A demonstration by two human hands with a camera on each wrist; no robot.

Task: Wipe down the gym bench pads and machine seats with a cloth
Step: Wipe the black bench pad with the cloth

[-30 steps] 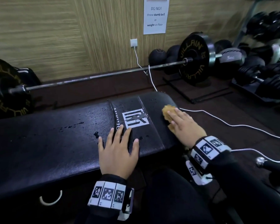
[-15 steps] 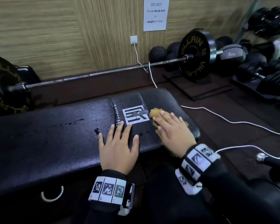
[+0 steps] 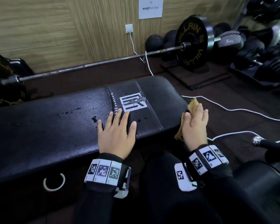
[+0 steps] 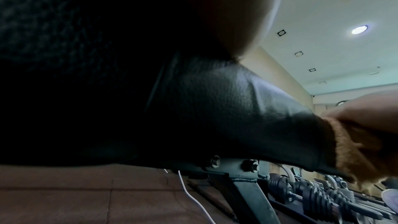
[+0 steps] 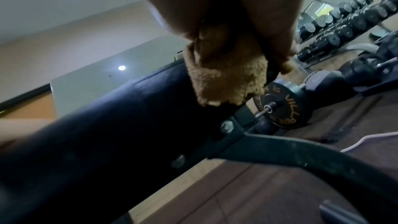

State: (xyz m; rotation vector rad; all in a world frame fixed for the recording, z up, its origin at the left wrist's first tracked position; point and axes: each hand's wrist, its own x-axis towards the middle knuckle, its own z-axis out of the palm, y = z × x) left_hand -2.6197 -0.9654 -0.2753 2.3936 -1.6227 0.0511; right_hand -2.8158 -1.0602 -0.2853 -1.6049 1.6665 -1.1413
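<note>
The black bench pad [image 3: 58, 126] is stretching across the middle of the head view, its short right end lying near the person's right arm, and dark wet spots are sitting on its top near the white logo [image 3: 132, 103] printed close to that end. Behind the pad's far long edge a barbell [image 3: 94, 63] is lying on the floor along the wood-grain wall, with a black plate [image 3: 191, 44] marked VILLAIN standing on its right end. Beyond the plate, dark medicine balls and a grey 5 kg ball [image 3: 229, 40] are resting by the wall, and rows of dumbbells [image 3: 265, 62] are lying on a rack in the far right corner. A white cable [image 3: 217, 105] is running from a wall socket down across the floor past the pad's right end. The left hand [image 3: 116, 135] is resting flat on the pad top at its near long edge, just below the logo, fingers spread wide and straight and holding nothing. The right hand [image 3: 194, 126] is pressing a tan cloth [image 3: 192, 104] against the rounded right end of the pad, beside its near right corner; its fingers are lying fairly straight over the cloth, the thumb toward the pad, and the cloth is showing above the fingertips and below the palm. In the right wrist view the fuzzy cloth [image 5: 226, 81] is lying between the palm and the pad's side, above the metal frame [image 5: 280, 149].
</note>
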